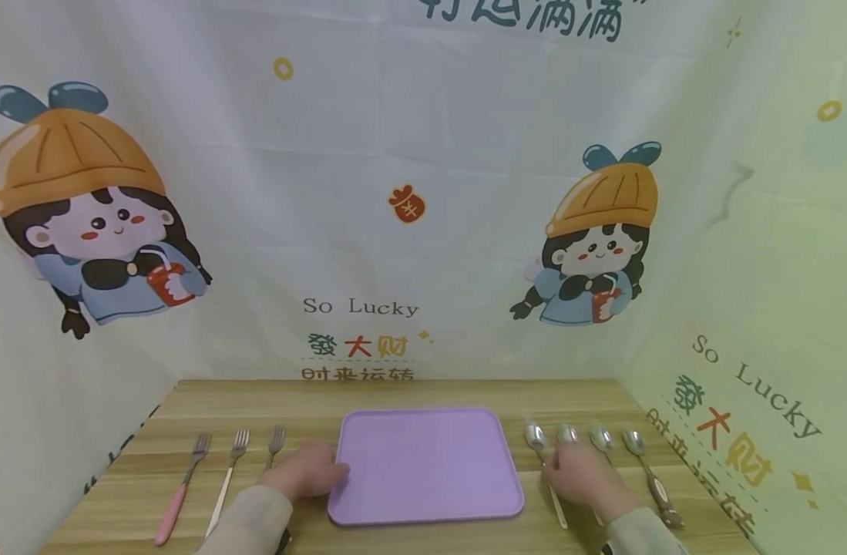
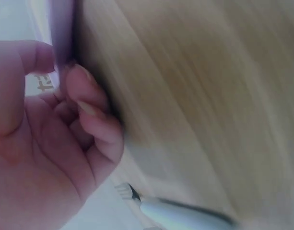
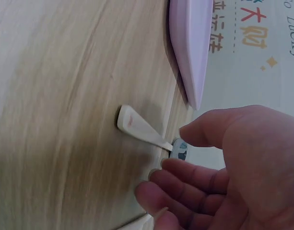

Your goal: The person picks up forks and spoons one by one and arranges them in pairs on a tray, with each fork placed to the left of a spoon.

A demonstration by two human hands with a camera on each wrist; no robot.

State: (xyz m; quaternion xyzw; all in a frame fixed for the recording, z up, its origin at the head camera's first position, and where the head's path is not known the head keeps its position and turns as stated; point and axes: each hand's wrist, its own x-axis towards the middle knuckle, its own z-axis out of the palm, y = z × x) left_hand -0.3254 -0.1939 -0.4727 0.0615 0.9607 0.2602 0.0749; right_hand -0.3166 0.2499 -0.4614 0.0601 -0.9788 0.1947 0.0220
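Note:
A purple tray [image 1: 426, 470] lies on the wooden table in the head view. My left hand [image 1: 310, 469] pinches its left edge between thumb and fingers; the left wrist view shows the tray edge [image 2: 62, 33] in that grip. Right of the tray is my right hand [image 1: 584, 474], above the spoons, with thumb and loosely bent fingers apart. Nearest its thumb lies the leftmost spoon [image 1: 536, 438], whose pale handle [image 3: 139, 128] shows in the right wrist view; contact is unclear. That hand partly hides a second spoon [image 1: 567, 433].
Left of the tray lie a pink-handled fork [image 1: 173, 509], a pale-handled fork [image 1: 226, 478] and a fork [image 1: 277, 439] partly covered by my left arm. A third spoon [image 1: 602, 438] and a brown-handled spoon [image 1: 661, 493] lie at the right. Printed cloth [image 1: 465, 270] encloses the table [image 1: 423, 391].

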